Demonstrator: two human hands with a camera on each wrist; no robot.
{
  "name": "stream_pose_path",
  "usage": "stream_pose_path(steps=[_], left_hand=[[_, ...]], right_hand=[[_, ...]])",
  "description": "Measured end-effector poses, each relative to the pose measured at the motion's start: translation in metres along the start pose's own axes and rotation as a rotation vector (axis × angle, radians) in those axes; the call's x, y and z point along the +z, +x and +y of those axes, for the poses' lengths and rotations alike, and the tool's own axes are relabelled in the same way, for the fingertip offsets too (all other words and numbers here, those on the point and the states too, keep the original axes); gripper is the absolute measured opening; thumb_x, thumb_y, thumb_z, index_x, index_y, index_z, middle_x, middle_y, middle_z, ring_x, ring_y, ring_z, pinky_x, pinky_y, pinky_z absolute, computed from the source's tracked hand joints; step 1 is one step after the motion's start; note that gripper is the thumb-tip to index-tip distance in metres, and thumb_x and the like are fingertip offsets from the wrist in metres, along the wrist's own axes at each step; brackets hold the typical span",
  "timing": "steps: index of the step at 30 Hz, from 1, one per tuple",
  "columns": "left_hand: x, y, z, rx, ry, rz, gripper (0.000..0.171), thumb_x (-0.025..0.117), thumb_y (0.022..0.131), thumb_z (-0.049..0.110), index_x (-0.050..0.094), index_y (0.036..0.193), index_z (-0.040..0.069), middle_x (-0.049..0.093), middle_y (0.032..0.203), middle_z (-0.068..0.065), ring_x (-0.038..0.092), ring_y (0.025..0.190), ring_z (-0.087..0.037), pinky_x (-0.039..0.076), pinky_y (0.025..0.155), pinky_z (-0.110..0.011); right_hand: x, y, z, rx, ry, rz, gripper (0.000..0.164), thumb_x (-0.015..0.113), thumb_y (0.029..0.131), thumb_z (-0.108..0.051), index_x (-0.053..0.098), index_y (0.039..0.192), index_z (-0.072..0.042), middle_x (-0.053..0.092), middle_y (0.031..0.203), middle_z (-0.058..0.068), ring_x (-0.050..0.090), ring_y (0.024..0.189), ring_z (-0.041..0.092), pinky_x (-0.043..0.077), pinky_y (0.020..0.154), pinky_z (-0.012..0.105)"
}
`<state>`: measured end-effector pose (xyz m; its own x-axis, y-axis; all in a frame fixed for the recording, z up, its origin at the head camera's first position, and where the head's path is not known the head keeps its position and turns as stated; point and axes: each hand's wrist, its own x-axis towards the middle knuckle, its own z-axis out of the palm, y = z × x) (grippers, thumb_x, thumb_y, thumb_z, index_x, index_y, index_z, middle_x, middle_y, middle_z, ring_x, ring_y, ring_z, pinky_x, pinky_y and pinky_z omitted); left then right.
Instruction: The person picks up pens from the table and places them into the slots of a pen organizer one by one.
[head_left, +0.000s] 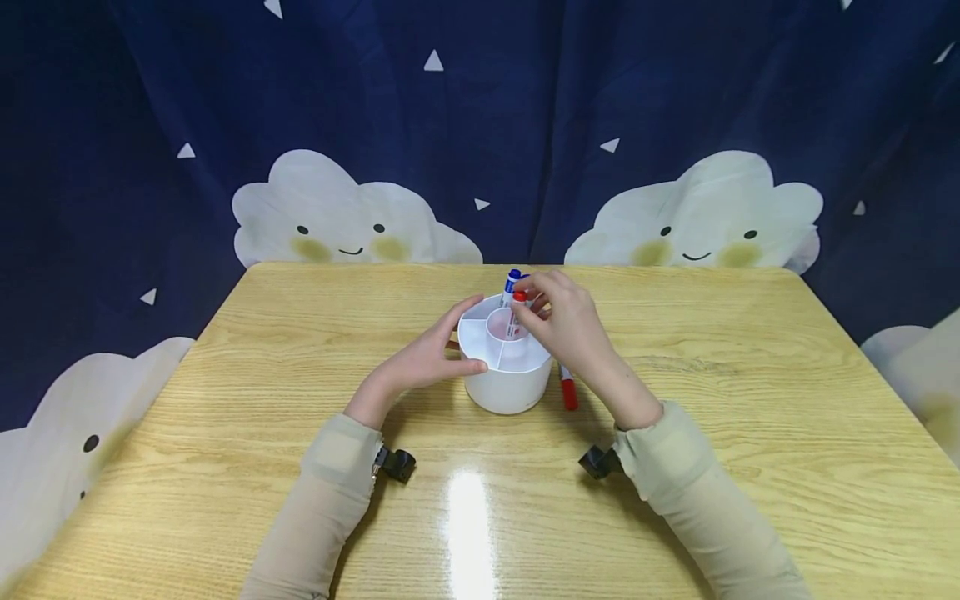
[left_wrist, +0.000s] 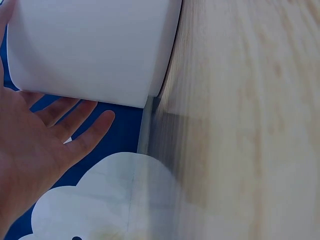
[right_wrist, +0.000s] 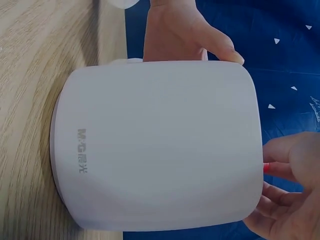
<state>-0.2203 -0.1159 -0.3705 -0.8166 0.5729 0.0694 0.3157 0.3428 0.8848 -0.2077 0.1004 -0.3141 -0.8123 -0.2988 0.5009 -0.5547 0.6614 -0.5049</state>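
A round white pen holder [head_left: 507, 390] with several compartments stands upright on the table. My left hand [head_left: 423, 357] holds it from the left, thumb at the front rim and fingers round the far side; the left wrist view shows those fingers [left_wrist: 75, 122] along its wall. My right hand [head_left: 566, 321] is above the holder and pinches a red-capped marker [head_left: 517, 317], whose lower part is inside the round middle compartment. In the right wrist view only a bit of red [right_wrist: 266, 167] shows between the right fingers. Blue-capped markers [head_left: 512, 283] stand in the back of the holder.
Another red-capped marker [head_left: 569, 392] lies on the wooden table [head_left: 712, 375], right of the holder. A small reddish-brown thing [head_left: 452, 344] shows partly behind the left hand. A dark blue curtain [head_left: 495, 125] with clouds hangs behind the table.
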Motion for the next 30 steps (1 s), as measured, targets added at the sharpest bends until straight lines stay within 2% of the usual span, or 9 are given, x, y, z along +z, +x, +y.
stream_pose_path(steps=[10, 22, 25, 30], left_hand=[[0.0, 0.0, 0.001, 0.022, 0.026, 0.024, 0.089, 0.071, 0.078, 0.032, 0.013, 0.146, 0.028, 0.027, 0.144, 0.007, 0.04, 0.121, -0.014, 0.041, 0.095, -0.037], [0.002, -0.001, -0.001, -0.009, 0.031, 0.029, 0.089, 0.072, 0.077, 0.033, 0.013, 0.143, 0.036, 0.024, 0.146, 0.008, 0.04, 0.12, -0.016, 0.041, 0.096, -0.038], [0.002, -0.001, -0.001, -0.01, 0.032, 0.03, 0.089, 0.072, 0.077, 0.034, 0.013, 0.143, 0.036, 0.024, 0.146, 0.008, 0.04, 0.12, -0.016, 0.041, 0.096, -0.038], [0.002, 0.0, 0.0, -0.008, 0.031, 0.026, 0.089, 0.072, 0.077, 0.033, 0.013, 0.144, 0.035, 0.024, 0.146, 0.008, 0.039, 0.121, -0.016, 0.041, 0.096, -0.038]], right_hand=[[-0.014, 0.0, 0.002, 0.06, 0.019, 0.03, 0.023, 0.058, 0.087, -0.014, 0.063, 0.107, -0.003, 0.061, 0.092, 0.011, 0.059, 0.079, 0.022, 0.054, 0.068, 0.034], [-0.02, 0.0, 0.029, 0.155, -0.023, 0.094, 0.02, 0.055, 0.088, -0.011, 0.064, 0.105, -0.005, 0.061, 0.09, 0.012, 0.06, 0.077, 0.025, 0.052, 0.069, 0.036], [-0.018, 0.001, 0.036, 0.187, -0.05, 0.071, 0.021, 0.054, 0.088, -0.012, 0.065, 0.104, -0.005, 0.062, 0.091, 0.013, 0.06, 0.078, 0.026, 0.051, 0.069, 0.037], [-0.014, 0.001, 0.048, 0.244, -0.103, -0.023, 0.022, 0.054, 0.088, -0.013, 0.066, 0.104, -0.004, 0.063, 0.091, 0.014, 0.058, 0.08, 0.027, 0.048, 0.068, 0.036]])
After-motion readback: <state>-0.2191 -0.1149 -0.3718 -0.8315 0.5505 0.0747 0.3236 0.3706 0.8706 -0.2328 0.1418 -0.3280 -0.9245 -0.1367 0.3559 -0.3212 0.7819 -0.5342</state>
